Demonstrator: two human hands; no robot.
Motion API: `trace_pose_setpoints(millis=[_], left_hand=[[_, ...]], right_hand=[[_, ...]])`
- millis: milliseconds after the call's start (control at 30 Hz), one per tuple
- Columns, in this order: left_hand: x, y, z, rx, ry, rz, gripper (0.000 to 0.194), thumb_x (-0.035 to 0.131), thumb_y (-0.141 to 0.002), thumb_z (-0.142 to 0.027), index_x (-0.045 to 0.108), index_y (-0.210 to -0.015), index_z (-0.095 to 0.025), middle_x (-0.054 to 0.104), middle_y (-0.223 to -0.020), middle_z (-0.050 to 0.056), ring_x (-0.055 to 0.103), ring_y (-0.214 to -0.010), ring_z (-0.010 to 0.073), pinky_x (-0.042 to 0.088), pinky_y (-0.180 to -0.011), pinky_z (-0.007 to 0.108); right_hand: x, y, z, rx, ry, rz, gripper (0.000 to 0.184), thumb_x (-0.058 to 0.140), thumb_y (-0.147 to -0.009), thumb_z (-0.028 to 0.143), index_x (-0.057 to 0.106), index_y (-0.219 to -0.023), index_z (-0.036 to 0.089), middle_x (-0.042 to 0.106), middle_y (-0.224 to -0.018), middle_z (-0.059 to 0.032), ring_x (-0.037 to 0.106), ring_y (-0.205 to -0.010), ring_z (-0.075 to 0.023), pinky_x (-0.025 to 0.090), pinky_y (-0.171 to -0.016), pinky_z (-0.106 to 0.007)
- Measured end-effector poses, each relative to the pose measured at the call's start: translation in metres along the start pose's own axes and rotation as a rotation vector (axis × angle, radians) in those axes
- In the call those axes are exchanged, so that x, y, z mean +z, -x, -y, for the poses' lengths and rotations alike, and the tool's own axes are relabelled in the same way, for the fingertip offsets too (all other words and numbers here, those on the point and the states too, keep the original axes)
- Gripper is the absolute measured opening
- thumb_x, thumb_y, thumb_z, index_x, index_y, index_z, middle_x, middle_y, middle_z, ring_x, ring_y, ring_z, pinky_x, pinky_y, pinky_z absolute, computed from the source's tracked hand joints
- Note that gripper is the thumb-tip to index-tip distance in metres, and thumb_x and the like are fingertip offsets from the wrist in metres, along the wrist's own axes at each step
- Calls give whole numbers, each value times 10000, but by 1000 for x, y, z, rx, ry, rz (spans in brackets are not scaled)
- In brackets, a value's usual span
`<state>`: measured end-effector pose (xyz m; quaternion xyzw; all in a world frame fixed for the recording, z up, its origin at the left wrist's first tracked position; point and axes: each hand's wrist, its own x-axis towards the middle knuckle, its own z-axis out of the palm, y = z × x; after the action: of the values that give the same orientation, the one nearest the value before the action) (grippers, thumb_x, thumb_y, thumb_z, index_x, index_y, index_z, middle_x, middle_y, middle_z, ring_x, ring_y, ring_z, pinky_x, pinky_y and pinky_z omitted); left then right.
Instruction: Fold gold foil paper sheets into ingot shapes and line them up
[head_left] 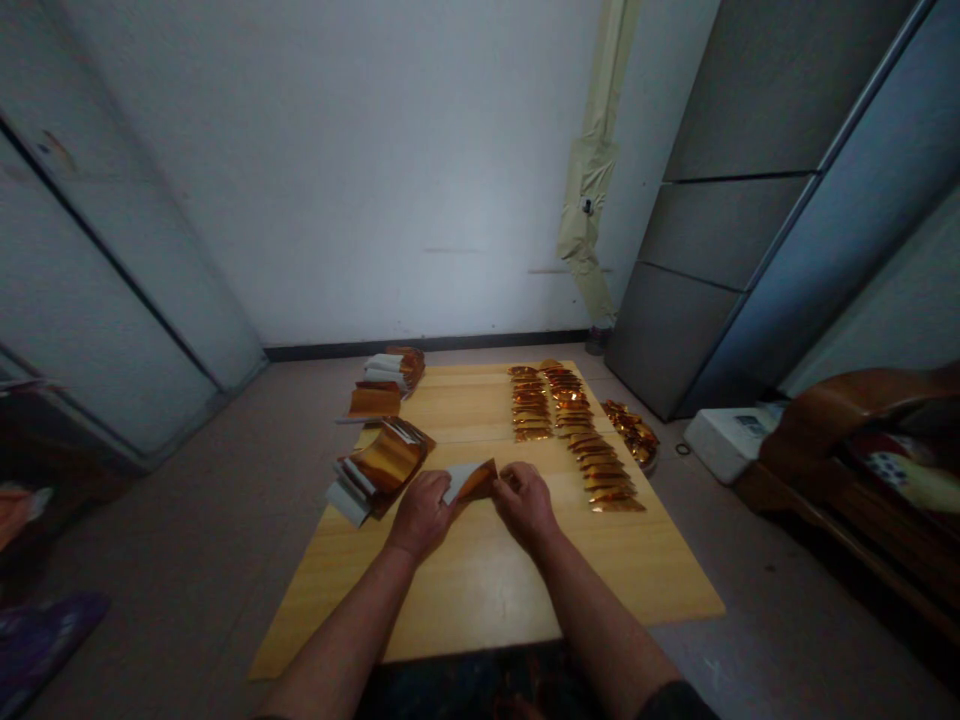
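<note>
A sheet of gold foil paper (477,482), white on its back, spans the gap between my two hands, partly folded over so both faces show. My left hand (424,510) grips its left end with the thumb on top. At its right corner, the fingers of my right hand (525,500) are pinched on the paper. Left of my left hand lies a loose stack of gold foil sheets (386,460) with white backs. To the right of my right hand, folded gold foil pieces (604,470) stand in overlapping rows.
Beneath everything is a light wooden table (480,600). More foil sheets (375,400) lie at its far left. A heap of folded gold pieces (632,432) sits beyond the right edge. A grey refrigerator (690,240), white box (724,440) and wooden seat (847,450) stand to the right.
</note>
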<state>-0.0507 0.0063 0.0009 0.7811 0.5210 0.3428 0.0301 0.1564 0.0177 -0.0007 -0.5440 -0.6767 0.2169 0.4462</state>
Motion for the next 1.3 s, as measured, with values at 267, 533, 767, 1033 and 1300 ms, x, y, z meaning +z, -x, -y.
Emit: trace_pose_setpoints(millis=[267, 533, 767, 1033, 1300], left_hand=[[4, -1, 11, -59, 70, 32, 407, 361, -950, -376, 707, -970, -163, 691, -994, 102, 613, -964, 224, 488, -903, 389], [0, -6, 8, -85, 68, 99, 407, 362, -944, -366, 723, -929, -179, 687, -997, 82, 599, -964, 217, 473, -894, 368], [4, -3, 9, -135, 42, 57, 311, 414, -927, -330, 637, -1088, -185, 677, -1046, 81, 605, -1003, 224, 486, -930, 402], [7, 0, 11, -97, 61, 8, 580, 455, -818, -113, 411, -1390, -203, 560, -1319, 106, 526, -1229, 216, 430, -1076, 430], [9, -1, 11, -73, -16, 50, 200, 500, -838, -159, 679, -923, -184, 452, -1399, 119, 511, -1236, 268, 437, -1062, 485]], right_hand=[[2, 4, -5, -143, -160, 50, 488, 434, -591, 7, 606, -987, 236, 493, -1314, -64, 494, -1199, -193, 496, -919, -320], [3, 2, -6, -226, 153, 196, 614, 536, -720, -4, 607, -1254, 292, 447, -1431, -84, 567, -1124, -217, 459, -967, -401], [6, 1, -2, -251, 288, 214, 477, 596, -818, 91, 642, -1235, 320, 487, -1408, -76, 568, -1106, -210, 446, -931, -348], [3, 2, 7, -242, 403, 227, 177, 571, -892, 210, 737, -844, 246, 555, -1330, -77, 542, -1079, -220, 420, -871, -331], [2, 3, 8, -213, 502, 223, 143, 600, -873, 212, 724, -807, 240, 500, -1403, -76, 493, -1100, -248, 399, -879, -385]])
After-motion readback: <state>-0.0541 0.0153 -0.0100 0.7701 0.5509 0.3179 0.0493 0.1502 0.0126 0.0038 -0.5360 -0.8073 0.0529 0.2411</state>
